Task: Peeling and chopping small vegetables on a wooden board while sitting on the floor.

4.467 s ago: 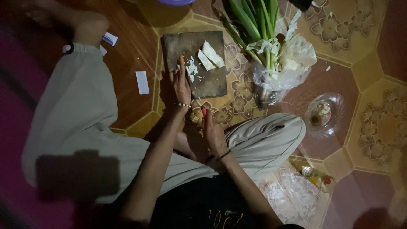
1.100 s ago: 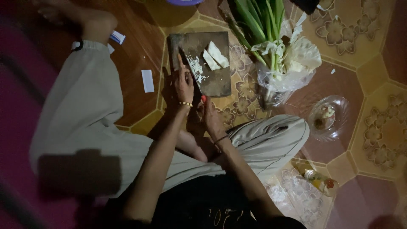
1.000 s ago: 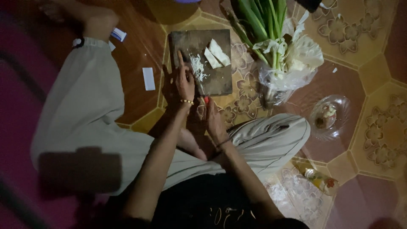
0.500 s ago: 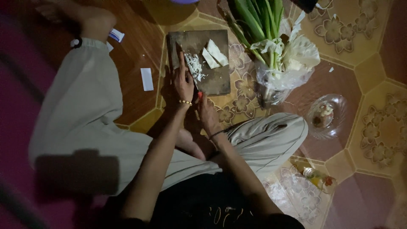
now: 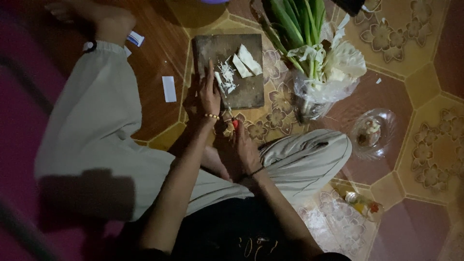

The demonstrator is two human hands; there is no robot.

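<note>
1. Now your left hand (image 5: pixel 209 94) lies flat on the near left part of the board (image 5: pixel 227 48), fingers pressing beside the shreds (image 5: pixel 226 79).
2. Your right hand (image 5: pixel 246 150) grips a knife (image 5: pixel 223 99) by its red handle; the blade angles far and left onto the board.
3. Since a second ago the blade has come nearer you and the shred pile has widened, so slicing is advancing.
4. Two uncut white pieces (image 5: pixel 245 62) wait just right of the shreds.
5. Greens (image 5: pixel 299 24) in a bag stand right of the board.
</note>
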